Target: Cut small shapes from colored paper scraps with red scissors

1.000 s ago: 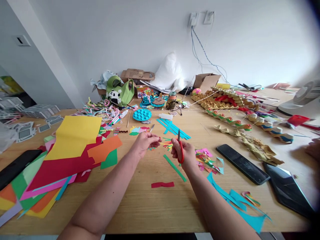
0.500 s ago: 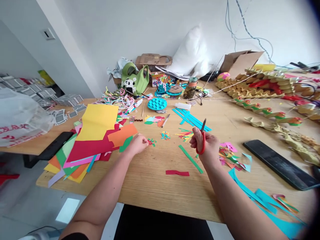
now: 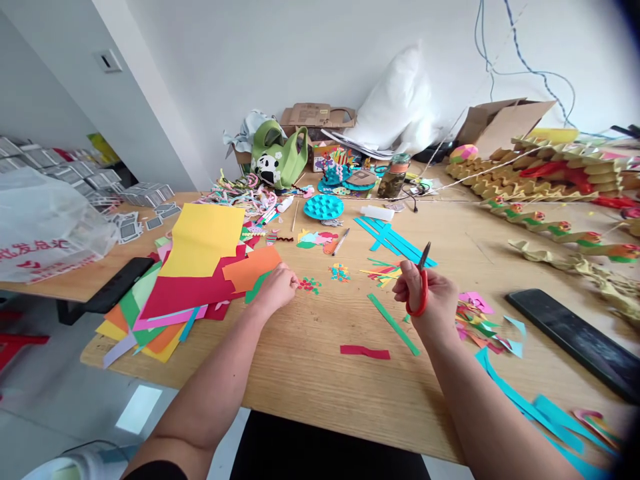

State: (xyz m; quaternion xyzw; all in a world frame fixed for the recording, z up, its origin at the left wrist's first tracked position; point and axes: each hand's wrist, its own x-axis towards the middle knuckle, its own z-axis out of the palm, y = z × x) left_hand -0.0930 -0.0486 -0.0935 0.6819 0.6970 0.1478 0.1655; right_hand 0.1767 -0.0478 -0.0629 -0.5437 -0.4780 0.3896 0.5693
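My right hand [image 3: 434, 297] grips scissors [image 3: 421, 287] with red handles, their dark blades pointing up and away from me. My left hand [image 3: 283, 285] is closed, fingertips together at the edge of a small pile of red and green paper bits [image 3: 310, 286]; whether anything is pinched in them is hidden. Right of that pile is a second heap of blue, orange and yellow bits [image 3: 339, 272]. Thin coloured paper strips [image 3: 383, 271] lie left of the scissors. Nearer me are a green paper strip [image 3: 393, 325] and a red paper strip [image 3: 365, 352].
Coloured paper sheets [image 3: 205, 240] are stacked at the left. Blue strips [image 3: 387, 239], a blue scalloped disc [image 3: 323, 207] and a pen [image 3: 341, 242] lie farther back. Paper scraps [image 3: 483, 320] and a black phone [image 3: 570, 340] are at the right. A green bag [image 3: 280, 157] stands at the back.
The whole view has shifted, so things appear farther right. Both hands stay nearly in place over the table, the scissors still in my right hand.
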